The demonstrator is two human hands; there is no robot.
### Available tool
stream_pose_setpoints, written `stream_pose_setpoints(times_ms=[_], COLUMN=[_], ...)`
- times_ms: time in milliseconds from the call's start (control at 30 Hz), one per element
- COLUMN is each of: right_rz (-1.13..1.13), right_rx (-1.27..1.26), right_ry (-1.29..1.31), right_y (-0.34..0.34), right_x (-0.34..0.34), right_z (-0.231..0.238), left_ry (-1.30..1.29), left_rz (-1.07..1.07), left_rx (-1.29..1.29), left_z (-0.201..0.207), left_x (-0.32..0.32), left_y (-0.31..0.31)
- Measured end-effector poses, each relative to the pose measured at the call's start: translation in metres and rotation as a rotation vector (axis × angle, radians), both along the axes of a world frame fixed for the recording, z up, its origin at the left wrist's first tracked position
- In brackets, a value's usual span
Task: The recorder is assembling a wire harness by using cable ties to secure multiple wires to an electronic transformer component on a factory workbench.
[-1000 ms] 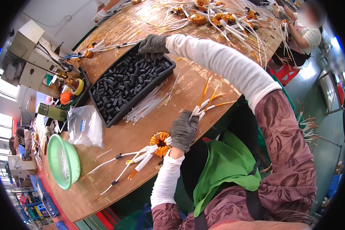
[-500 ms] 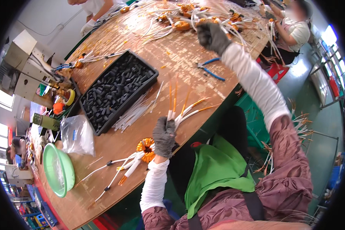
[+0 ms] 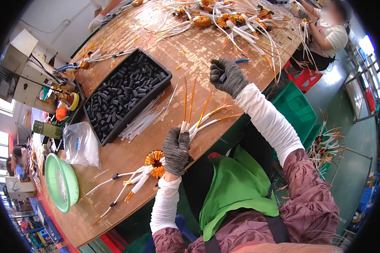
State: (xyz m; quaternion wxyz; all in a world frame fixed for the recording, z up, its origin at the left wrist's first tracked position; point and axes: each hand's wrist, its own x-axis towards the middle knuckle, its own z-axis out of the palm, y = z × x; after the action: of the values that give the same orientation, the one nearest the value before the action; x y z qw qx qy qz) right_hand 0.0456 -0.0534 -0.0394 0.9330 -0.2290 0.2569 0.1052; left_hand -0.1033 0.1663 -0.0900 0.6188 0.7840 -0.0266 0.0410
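My left hand (image 3: pixel 176 152), in a grey glove, is closed around white-sleeved wires (image 3: pixel 191 129) whose bare copper ends fan out beyond the fingers. They appear to belong to the copper-wound ring coil (image 3: pixel 155 163) beside my wrist. More white leads with black sleeves run from that coil across the table. Over the table to the right, my right hand (image 3: pixel 229 77), also gloved, has its fingers curled in. Between them shows a small black tube (image 3: pixel 223 78), like those in the tray. Just behind this hand a blue pliers handle (image 3: pixel 241 60) peeks out; the rest is hidden.
A black tray (image 3: pixel 109 137) full of short black tubes lies left of centre, with thin white tubes (image 3: pixel 141 122) beside it. Further left are a clear bag (image 3: pixel 80 145) and a green basin (image 3: pixel 74 185). Several coils (image 3: pixel 202 21) lie at the far side. Two co-workers sit around the table.
My right hand has come down and nearer from the far coils, now covering most of the pliers. My left hand keeps its hold on the wires. The whole view has shifted slightly.
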Motion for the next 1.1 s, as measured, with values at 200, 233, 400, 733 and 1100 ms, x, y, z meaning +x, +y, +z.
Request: stream_pose_setpoints(times_ms=[200, 233, 400, 733, 1100], right_rz=[-0.139, -0.157, -0.157, -0.129, 0.031], right_rx=[-0.167, -0.202, -0.256, -0.288, -0.337], right_ry=[-0.023, -0.035, -0.075, -0.095, -0.162], right_y=[0.009, 0.010, 0.020, 0.025, 0.032], right_x=[-0.009, -0.009, -0.008, -0.010, -0.031], right_z=[0.004, 0.004, 0.007, 0.007, -0.001], left_ry=[-0.079, -0.071, -0.064, -0.114, -0.018], left_rz=[0.075, 0.086, 0.056, 0.072, 0.066], left_rx=[0.055, 0.042, 0.060, 0.079, -0.004], left_z=[-0.005, -0.007, -0.012, -0.008, -0.004], left_x=[-0.002, -0.002, -0.002, -0.002, -0.003], left_y=[-0.004, -0.003, 0.001, 0.000, -0.002])
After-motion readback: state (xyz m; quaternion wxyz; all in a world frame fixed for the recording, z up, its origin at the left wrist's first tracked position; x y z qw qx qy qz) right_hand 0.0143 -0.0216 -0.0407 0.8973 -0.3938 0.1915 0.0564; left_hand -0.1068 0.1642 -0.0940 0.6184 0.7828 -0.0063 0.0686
